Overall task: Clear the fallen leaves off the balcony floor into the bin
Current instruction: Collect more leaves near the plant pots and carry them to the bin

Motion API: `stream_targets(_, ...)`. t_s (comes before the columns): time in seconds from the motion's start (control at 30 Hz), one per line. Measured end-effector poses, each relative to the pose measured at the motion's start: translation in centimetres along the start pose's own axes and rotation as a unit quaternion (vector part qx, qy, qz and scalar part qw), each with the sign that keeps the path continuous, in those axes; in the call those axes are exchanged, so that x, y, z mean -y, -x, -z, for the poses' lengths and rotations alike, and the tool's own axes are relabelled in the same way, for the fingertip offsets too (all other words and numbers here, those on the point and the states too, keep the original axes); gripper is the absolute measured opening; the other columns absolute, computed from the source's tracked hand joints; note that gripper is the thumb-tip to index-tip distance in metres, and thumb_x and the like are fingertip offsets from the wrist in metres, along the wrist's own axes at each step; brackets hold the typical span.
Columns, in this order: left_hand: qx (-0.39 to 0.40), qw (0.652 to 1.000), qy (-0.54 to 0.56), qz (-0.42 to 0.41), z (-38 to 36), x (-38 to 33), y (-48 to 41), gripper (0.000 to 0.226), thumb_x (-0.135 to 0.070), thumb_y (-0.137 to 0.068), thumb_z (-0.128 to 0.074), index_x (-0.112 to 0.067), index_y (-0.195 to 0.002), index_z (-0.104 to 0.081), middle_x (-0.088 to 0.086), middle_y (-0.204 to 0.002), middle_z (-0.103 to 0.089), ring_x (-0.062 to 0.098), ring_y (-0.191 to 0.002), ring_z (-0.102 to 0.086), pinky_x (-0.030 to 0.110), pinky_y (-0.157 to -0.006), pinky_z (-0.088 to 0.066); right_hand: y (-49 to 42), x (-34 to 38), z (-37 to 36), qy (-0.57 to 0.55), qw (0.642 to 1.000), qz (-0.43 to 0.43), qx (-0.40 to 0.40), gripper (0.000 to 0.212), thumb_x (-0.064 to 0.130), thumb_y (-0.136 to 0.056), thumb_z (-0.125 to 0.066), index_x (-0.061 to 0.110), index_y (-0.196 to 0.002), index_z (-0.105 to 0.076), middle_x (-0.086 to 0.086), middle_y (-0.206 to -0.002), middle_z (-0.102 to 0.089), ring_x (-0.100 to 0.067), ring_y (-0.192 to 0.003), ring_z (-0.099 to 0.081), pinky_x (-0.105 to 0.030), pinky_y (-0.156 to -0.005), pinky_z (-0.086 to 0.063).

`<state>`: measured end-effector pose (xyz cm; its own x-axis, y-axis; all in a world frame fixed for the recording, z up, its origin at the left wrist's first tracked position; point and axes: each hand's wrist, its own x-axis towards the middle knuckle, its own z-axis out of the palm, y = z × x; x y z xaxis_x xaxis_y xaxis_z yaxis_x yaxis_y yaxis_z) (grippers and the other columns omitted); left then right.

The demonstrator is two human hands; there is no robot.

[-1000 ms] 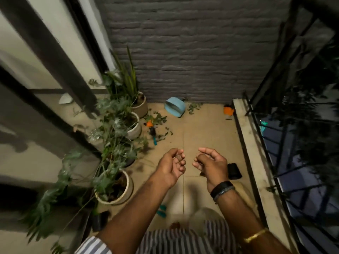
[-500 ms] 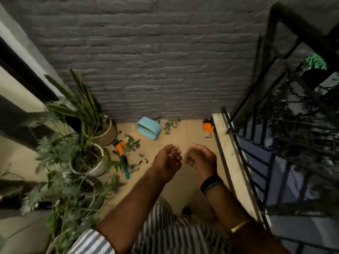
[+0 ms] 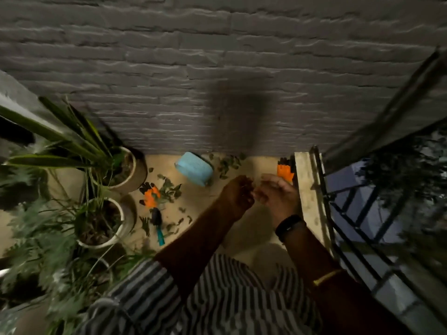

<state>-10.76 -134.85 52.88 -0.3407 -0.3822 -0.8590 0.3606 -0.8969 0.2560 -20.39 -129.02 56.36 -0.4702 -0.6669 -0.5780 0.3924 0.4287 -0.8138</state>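
Note:
A light blue bin [image 3: 193, 171] lies tipped on its side on the balcony floor by the grey brick wall. Green fallen leaves [image 3: 227, 164] lie just right of it. More leaves [image 3: 170, 189] are scattered left of it, toward the plant pots. My left hand [image 3: 238, 195] and right hand [image 3: 278, 191] hang together above the floor, right of the bin, fingers curled toward each other. The picture is blurred and dark. Nothing shows in my right hand, and I cannot tell whether my left fingers pinch anything.
An orange-and-black glove [image 3: 151, 195] and a teal-handled trowel [image 3: 158, 226] lie among the left leaves. A second glove [image 3: 285, 170] sits by the stone ledge [image 3: 307, 189]. Potted plants [image 3: 121, 223] line the left side. A black railing [image 3: 362, 213] bounds the right.
My view has moved forward and closer to the back wall, so bin and leaves now lie nearer. Both hands stayed together in front of me, curling a little more.

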Motion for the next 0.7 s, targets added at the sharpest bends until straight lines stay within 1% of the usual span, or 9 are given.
stream_targets(0.07, -0.010, 1.000, 0.011, 0.002, -1.1, -2.3, -2.1, 0.022, -0.021, -0.095, -0.051, -0.011, -0.079, -0.062, 0.003, -0.071, -0.058, 0.015, -0.053, -0.047, 0.020, -0.046, -0.036, -3.2, 1.4, -1.4, 0.000, 1.000, -0.026, -0.003, 0.012, -0.005, -0.091, -0.062, 0.004, -0.097, -0.066, -0.009, -0.086, -0.070, -0.024, -0.079, -0.068, -0.037, -0.074, -0.060)
stream_targets(0.17, -0.021, 0.999, 0.049, -0.012, -2.8, -5.3, -5.3, 0.018, -0.021, -0.093, -0.053, -0.011, -0.082, -0.062, 0.004, -0.073, -0.059, 0.016, -0.053, -0.051, 0.023, -0.050, -0.038, -8.3, 3.4, -3.0, 0.040, 0.998, -0.035, 0.016, 0.016, -0.008, -0.089, -0.062, 0.008, -0.090, -0.066, -0.009, -0.082, -0.070, -0.021, -0.072, -0.068, -0.029, -0.062, -0.057)
stream_targets(0.27, -0.037, 0.996, 0.076, -0.021, -4.2, -7.2, -8.8, 0.017, -0.022, -0.095, -0.052, -0.011, -0.088, -0.063, 0.003, -0.078, -0.062, 0.014, -0.050, -0.055, 0.021, -0.049, -0.041, -13.6, 4.3, -3.9, 0.096, 0.993, -0.044, 0.043, 0.017, -0.007, -0.090, -0.062, 0.003, -0.102, -0.066, -0.008, -0.085, -0.070, -0.016, -0.072, -0.069, -0.023, -0.059, -0.056)
stream_targets(0.33, -0.046, 0.994, 0.092, -0.023, -5.2, -8.3, -11.7, 0.019, -0.023, -0.097, -0.051, -0.012, -0.091, -0.064, 0.003, -0.082, -0.064, 0.014, -0.054, -0.055, 0.022, -0.050, -0.041, -17.9, 4.2, -3.9, 0.120, 0.989, -0.067, 0.055, 0.021, -0.007, -0.091, -0.061, 0.001, -0.110, -0.064, -0.009, -0.090, -0.069, -0.018, -0.076, -0.068, -0.022, -0.057, -0.056)
stream_targets(0.43, -0.075, 0.986, 0.140, -0.043, -6.3, -9.4, -16.0, 0.021, -0.024, -0.098, -0.049, -0.013, -0.092, -0.066, 0.002, -0.083, -0.066, 0.015, -0.058, -0.055, 0.023, -0.051, -0.038, -24.1, 3.2, -3.9, 0.159, 0.979, -0.100, 0.084, 0.023, -0.007, -0.091, -0.059, 0.003, -0.111, -0.063, -0.012, -0.089, -0.067, -0.022, -0.074, -0.065, -0.021, -0.052, -0.053)
stream_targets(0.47, -0.086, 0.982, 0.162, -0.051, -6.4, -9.4, -17.6, 0.023, -0.025, -0.099, -0.048, -0.014, -0.093, -0.067, 0.002, -0.083, -0.067, 0.015, -0.060, -0.055, 0.023, -0.052, -0.037, -26.1, 2.8, -4.0, 0.177, 0.974, -0.106, 0.098, 0.022, -0.006, -0.091, -0.060, 0.004, -0.110, -0.063, -0.012, -0.089, -0.066, -0.021, -0.073, -0.065, -0.021, -0.052, -0.053)
stream_targets(0.57, -0.108, 0.967, 0.223, -0.066, -6.2, -9.3, -23.0, 0.022, -0.026, -0.099, -0.047, -0.016, -0.095, -0.066, -0.001, -0.080, -0.067, 0.012, -0.063, -0.056, 0.024, -0.057, -0.036, -32.7, 0.4, -4.7, 0.232, 0.955, -0.108, 0.148, 0.018, -0.003, -0.090, -0.063, 0.011, -0.100, -0.067, -0.013, -0.092, -0.068, -0.020, -0.077, -0.068, -0.025, -0.063, -0.057)
stream_targets(0.63, -0.120, 0.957, 0.253, -0.071, -5.3, -9.1, -27.2, 0.021, -0.026, -0.100, -0.047, -0.014, -0.100, -0.064, 0.000, -0.083, -0.067, 0.013, -0.066, -0.059, 0.024, -0.059, -0.040, -37.4, -2.3, -4.9, 0.271, 0.942, -0.086, 0.181, 0.019, 0.000, -0.090, -0.064, 0.016, -0.097, -0.069, -0.013, -0.096, -0.071, -0.022, -0.083, -0.070, -0.028, -0.067, -0.057)
stream_targets(0.7, -0.126, 0.951, 0.271, -0.074, -3.8, -8.5, -32.0, 0.024, -0.027, -0.101, -0.046, -0.012, -0.107, -0.063, 0.004, -0.091, -0.068, 0.016, -0.075, -0.062, 0.026, -0.064, -0.047, -42.1, -6.1, -4.8, 0.308, 0.929, -0.078, 0.190, 0.019, 0.000, -0.091, -0.064, 0.015, -0.101, -0.070, -0.014, -0.101, -0.072, -0.025, -0.088, -0.071, -0.031, -0.070, -0.057)
